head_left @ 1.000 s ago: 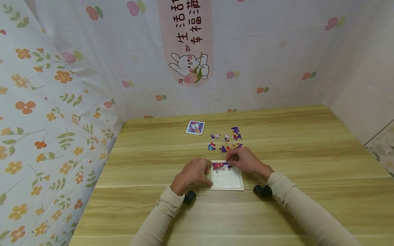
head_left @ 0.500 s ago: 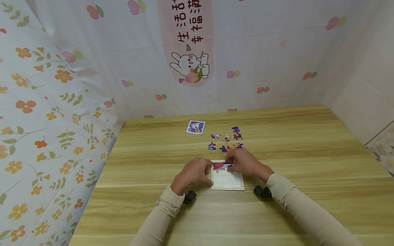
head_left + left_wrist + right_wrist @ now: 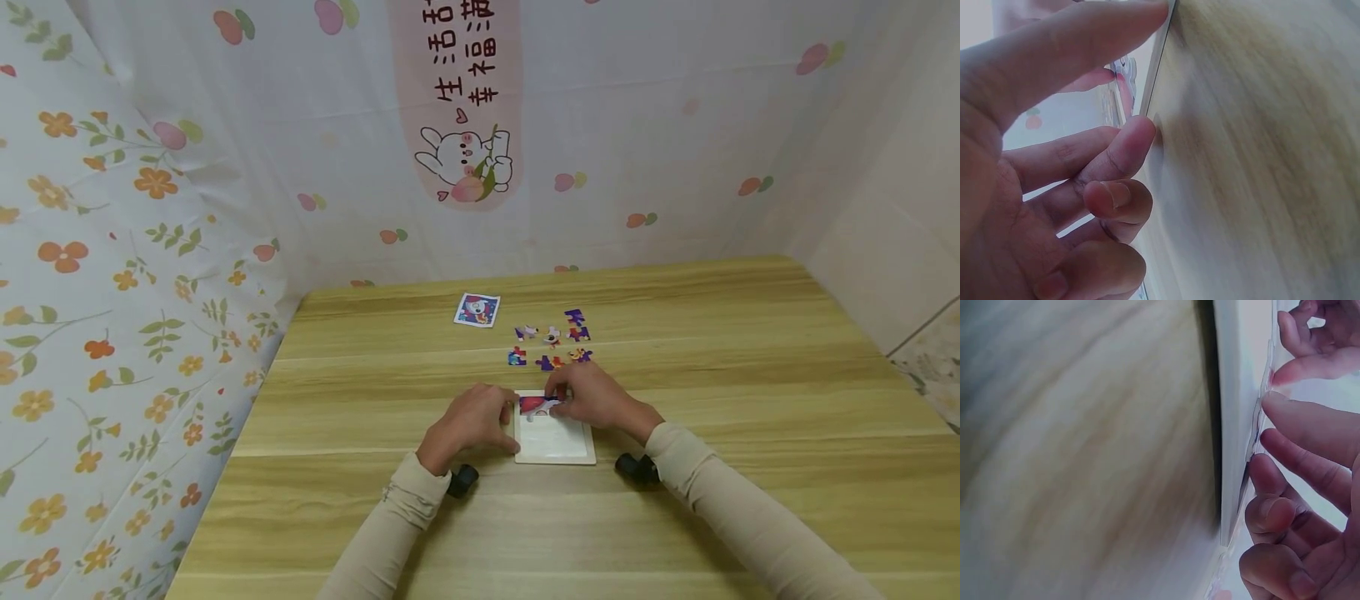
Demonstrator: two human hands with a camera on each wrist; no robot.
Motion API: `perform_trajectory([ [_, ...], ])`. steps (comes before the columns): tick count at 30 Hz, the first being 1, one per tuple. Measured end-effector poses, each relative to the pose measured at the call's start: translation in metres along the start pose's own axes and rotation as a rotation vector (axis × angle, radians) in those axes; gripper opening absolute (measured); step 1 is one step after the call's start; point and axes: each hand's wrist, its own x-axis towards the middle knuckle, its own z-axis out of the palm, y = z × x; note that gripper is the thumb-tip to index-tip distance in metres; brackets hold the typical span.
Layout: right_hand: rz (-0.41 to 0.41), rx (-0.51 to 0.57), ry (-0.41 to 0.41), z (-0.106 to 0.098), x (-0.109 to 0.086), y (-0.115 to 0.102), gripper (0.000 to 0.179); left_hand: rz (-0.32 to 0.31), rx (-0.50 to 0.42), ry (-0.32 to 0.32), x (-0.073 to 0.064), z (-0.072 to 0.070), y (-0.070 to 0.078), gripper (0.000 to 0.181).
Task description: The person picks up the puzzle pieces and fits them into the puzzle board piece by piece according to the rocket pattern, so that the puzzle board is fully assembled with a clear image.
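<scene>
A white puzzle tray [image 3: 555, 442] lies on the table, with red and purple jigsaw pieces [image 3: 529, 405] along its top left. My left hand [image 3: 470, 421] rests at the tray's left edge, thumb near the lower corner and index finger near the upper. In the left wrist view its thumb and index fingertip touch the edge while the other fingers curl loosely. My right hand [image 3: 592, 395] pinches a jigsaw piece [image 3: 1254, 433] between thumb and fingers, low over the tray's upper part. Its fingers hide most of that piece in the head view.
Several loose jigsaw pieces [image 3: 551, 337] lie beyond the tray, close past my right hand. Farther back is a small picture card [image 3: 477, 310] of a white character. A patterned cloth [image 3: 585, 133] hangs behind the table [image 3: 360, 400].
My right hand has shifted slightly left and down over the tray with the jigsaw piece, closer to the pieces at top left. My left hand has stayed at the tray's edge.
</scene>
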Motion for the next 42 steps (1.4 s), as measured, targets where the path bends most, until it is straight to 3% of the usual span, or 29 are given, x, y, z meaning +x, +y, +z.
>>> perform_trajectory([
  [9, -0.019, -0.018, -0.025, -0.003, 0.004, 0.002, 0.015, 0.002, -0.006, 0.002, 0.001, 0.000, 0.001, 0.047],
  [16, -0.037, 0.000, -0.013, -0.024, 0.017, 0.013, 0.006, 0.003, 0.002, 0.009, 0.001, -0.001, 0.003, 0.047],
  [21, 0.014, -0.025, 0.031, -0.044, 0.032, 0.028, 0.007, 0.012, 0.009, 0.011, 0.000, -0.001, 0.003, 0.046],
  [28, 0.052, -0.142, 0.077, -0.062, 0.058, 0.060, 0.014, 0.013, 0.028, 0.021, 0.000, -0.002, 0.002, 0.045],
  [31, 0.121, -0.169, 0.057, -0.068, 0.069, 0.068, 0.019, 0.009, 0.029, 0.023, 0.000, -0.002, 0.001, 0.043],
  [35, 0.203, -0.224, 0.031, -0.072, 0.078, 0.072, 0.026, 0.011, 0.026, 0.021, 0.000, -0.002, 0.000, 0.039],
  [42, 0.223, -0.333, 0.005, -0.070, 0.083, 0.071, 0.037, -0.004, 0.018, 0.011, -0.001, -0.001, 0.001, 0.041],
])
